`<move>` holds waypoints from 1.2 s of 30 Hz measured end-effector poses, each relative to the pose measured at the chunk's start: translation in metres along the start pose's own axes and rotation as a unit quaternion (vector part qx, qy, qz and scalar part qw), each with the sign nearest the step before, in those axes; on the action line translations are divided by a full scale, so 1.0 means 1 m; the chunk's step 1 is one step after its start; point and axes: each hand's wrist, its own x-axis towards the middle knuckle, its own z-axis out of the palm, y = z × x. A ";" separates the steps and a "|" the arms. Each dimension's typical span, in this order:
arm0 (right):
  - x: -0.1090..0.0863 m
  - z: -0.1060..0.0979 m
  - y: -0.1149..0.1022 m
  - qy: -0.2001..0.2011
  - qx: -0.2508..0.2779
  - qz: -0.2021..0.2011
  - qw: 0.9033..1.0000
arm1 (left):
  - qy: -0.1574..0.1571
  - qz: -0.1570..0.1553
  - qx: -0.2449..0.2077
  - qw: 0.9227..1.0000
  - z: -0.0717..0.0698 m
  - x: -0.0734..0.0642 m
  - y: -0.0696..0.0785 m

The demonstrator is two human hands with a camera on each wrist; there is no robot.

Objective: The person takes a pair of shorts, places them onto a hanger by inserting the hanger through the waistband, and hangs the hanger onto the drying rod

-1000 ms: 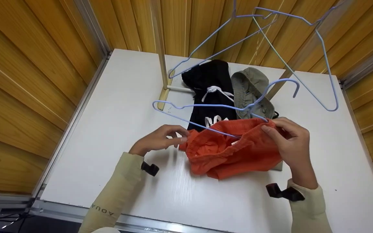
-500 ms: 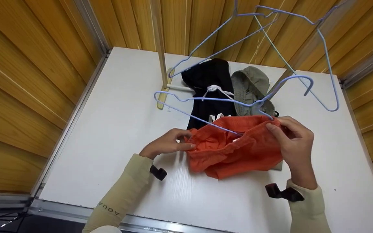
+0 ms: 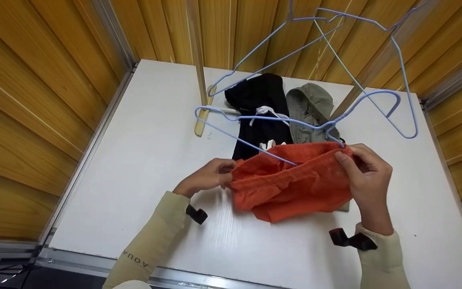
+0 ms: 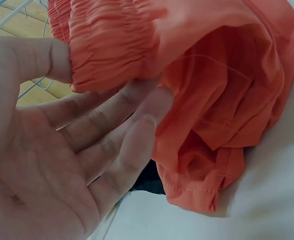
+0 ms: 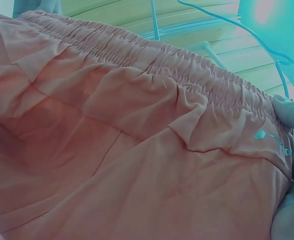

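Orange shorts [image 3: 299, 188] with a gathered elastic waistband are held up above the table. My right hand [image 3: 369, 176] pinches the waistband's right end between thumb and fingers. At the left end, my left hand [image 3: 207, 176] holds the waistband, its thumb hooked over the edge and its fingers under the cloth, as the left wrist view shows on the shorts [image 4: 112, 50]. A blue hanger [image 3: 271, 118] is partly inside the waist opening. Its right arm is hidden in the cloth near my right hand; its left arm sticks out above my left hand.
Black drawstring bottoms [image 3: 263, 96] and an olive-green garment [image 3: 311, 100] lie on the white table [image 3: 155, 120] behind the shorts. Two more blue hangers [image 3: 251, 76] hang above, between wooden rack posts [image 3: 199, 60]. Wood-panelled walls [image 3: 26, 100] surround the table.
The hanger has shifted right and up, its hook swinging further right. My left hand has moved slightly right and taken hold of the waistband's left end. My right hand has moved slightly right.
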 end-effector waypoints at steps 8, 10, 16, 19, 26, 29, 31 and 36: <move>-0.001 -0.003 0.003 0.004 0.016 0.012 1.000 | 0.048 0.004 -0.012 0.999 -0.008 -0.002 0.006; -0.001 -0.004 0.004 0.005 0.008 0.015 1.000 | 0.057 0.007 -0.016 0.998 -0.010 -0.003 0.009; -0.003 -0.007 0.006 0.005 -0.007 0.021 1.000 | 0.084 0.013 -0.015 0.996 -0.020 -0.009 0.018; -0.004 -0.008 0.007 -0.001 -0.010 0.019 1.000 | 0.101 0.009 -0.016 0.995 -0.025 -0.012 0.024; -0.006 -0.010 0.010 -0.015 -0.005 0.016 1.000 | 0.132 0.015 -0.021 0.991 -0.036 -0.016 0.035; -0.007 -0.011 0.011 -0.019 -0.006 0.011 1.000 | 0.144 0.011 -0.018 0.989 -0.040 -0.018 0.039; -0.007 -0.011 0.012 -0.025 -0.015 0.006 1.000 | 0.152 0.011 -0.017 0.988 -0.042 -0.019 0.042; -0.008 -0.014 0.013 -0.036 -0.030 -0.008 0.999 | 0.162 0.025 -0.019 0.986 -0.048 -0.024 0.048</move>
